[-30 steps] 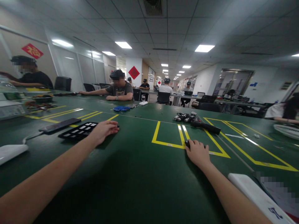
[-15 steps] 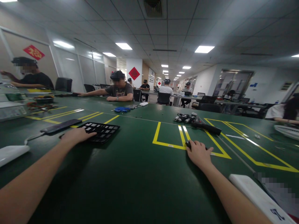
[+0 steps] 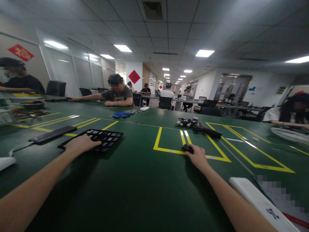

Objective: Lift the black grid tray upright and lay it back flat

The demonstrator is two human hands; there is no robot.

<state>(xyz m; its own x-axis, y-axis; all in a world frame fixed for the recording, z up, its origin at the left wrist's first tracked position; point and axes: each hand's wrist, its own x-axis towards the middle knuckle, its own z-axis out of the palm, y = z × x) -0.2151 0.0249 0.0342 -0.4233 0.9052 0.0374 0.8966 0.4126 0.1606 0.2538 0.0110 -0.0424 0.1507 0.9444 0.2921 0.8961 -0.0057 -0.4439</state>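
Observation:
My left hand [image 3: 80,144] lies flat on the near left corner of a black tray [image 3: 96,139] with many small compartments holding pale parts, its fingers stretched forward. My right hand [image 3: 198,156] is curled over a small black object [image 3: 187,148] on the green table [image 3: 145,183], at the front edge of a yellow taped rectangle [image 3: 169,140]. Most of that object is hidden under my fingers.
A dark phone-like slab [image 3: 51,133] lies left of the tray. A black tool [image 3: 206,130] and several small cylindrical parts [image 3: 187,122] lie beyond the taped box. A white board [image 3: 258,201] sits at right. Several seated people work at the far side.
My left hand drew back from beyond the tray's right side onto its near left corner. The right hand stayed on the small black object. The view shifted slightly.

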